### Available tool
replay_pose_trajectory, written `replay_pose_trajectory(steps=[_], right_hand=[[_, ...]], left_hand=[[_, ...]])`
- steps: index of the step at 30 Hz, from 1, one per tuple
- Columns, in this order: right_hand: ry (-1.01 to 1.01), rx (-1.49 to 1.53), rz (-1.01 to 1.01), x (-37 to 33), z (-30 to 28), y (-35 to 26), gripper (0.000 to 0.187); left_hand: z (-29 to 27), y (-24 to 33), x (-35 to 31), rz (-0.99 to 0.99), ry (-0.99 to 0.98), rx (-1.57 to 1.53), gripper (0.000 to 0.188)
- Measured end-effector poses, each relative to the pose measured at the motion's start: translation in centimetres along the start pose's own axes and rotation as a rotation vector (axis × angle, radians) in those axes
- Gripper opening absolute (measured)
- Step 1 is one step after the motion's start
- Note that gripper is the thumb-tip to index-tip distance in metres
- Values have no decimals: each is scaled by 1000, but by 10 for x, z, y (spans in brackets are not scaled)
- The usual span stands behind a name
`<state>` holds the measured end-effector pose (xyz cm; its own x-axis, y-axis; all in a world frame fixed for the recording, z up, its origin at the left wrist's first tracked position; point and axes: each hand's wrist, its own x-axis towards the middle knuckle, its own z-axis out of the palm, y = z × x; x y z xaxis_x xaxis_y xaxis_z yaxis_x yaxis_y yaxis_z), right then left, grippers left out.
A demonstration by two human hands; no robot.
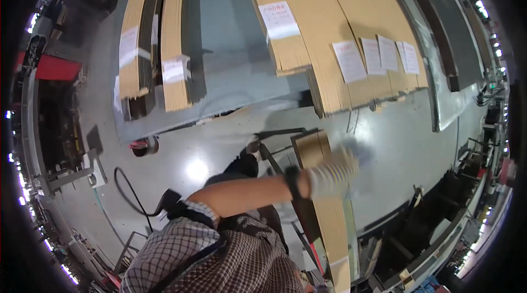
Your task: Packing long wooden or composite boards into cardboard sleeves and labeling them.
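My left arm reaches across to the right, with a dark band at the wrist. My left hand point(335, 175), in a pale striped knit glove, is above a narrow cardboard strip or stack point(331, 227) on a stand. Motion smears its fingers, so I cannot tell whether it holds anything or touches the cardboard. My right hand does not show. Beyond my left hand lies a wide stack of flat brown cardboard point(329, 95) with several white paper sheets, one of them a label point(278, 18), on top.
Two narrow cardboard stacks point(174, 93) lie on a grey platform point(225, 68) at the far left. A dark slab point(447, 24) lies far right. Dark metal framework point(403, 238) stands at the near right. A black cable point(130, 191) loops over the floor on the left.
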<state>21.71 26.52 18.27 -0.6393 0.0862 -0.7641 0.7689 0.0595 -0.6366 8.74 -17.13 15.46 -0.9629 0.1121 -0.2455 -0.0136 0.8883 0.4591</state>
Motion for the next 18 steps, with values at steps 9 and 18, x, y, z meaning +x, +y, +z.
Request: replay_pose_trajectory(steps=[9, 18], right_hand=[[-168, 154, -245, -34, -90, 70, 64], [-290, 742, -702, -55, -271, 14, 56]], left_hand=[[162, 162, 15, 554, -659, 42, 56], [160, 144, -188, 530, 3, -193, 87]])
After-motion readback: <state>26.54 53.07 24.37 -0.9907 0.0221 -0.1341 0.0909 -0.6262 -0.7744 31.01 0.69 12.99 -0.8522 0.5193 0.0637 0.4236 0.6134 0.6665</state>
